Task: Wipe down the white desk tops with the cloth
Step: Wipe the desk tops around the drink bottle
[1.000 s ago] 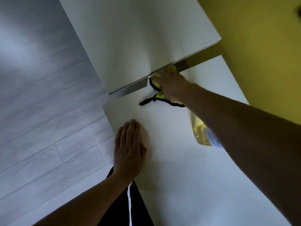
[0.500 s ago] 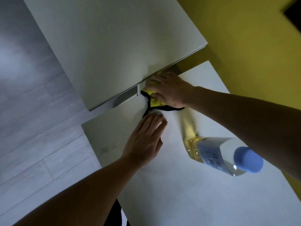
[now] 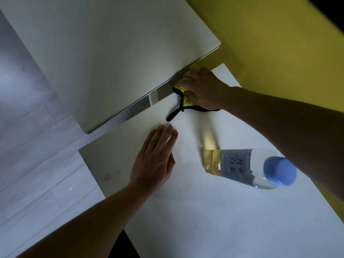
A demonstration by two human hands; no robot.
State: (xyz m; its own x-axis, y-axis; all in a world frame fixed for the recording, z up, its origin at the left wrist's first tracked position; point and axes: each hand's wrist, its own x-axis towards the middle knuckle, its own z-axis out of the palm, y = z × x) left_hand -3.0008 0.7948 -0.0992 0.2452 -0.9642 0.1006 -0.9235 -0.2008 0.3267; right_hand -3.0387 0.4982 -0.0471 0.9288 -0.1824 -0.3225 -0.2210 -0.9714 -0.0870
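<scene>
So from where I'm watching, the biggest thing in view is the far white desk top, which sits higher and overhangs the near white desk top along a diagonal edge. Off to the left is the grey plank floor, and the yellow wall runs along the upper right.

On the near desk there's a clear bottle with a blue cap, grey-blue label and some yellowish liquid in the bottom. It looks upright to me, but the wide lens tilts it so much I wouldn't swear to it.

The left hand lies palm down on the near desk, fingers straight and close together, holding nothing, just resting there near the desk's left edge.

The right hand is up at the seam where the two desks meet. Its fingers are curled over the yellow cloth, pressing the bunched cloth against the near desk right under the overhang, thumb tucked in on the cloth's side. The cloth has black trim, and a black loop of it trails out toward the left hand without touching it.
</scene>
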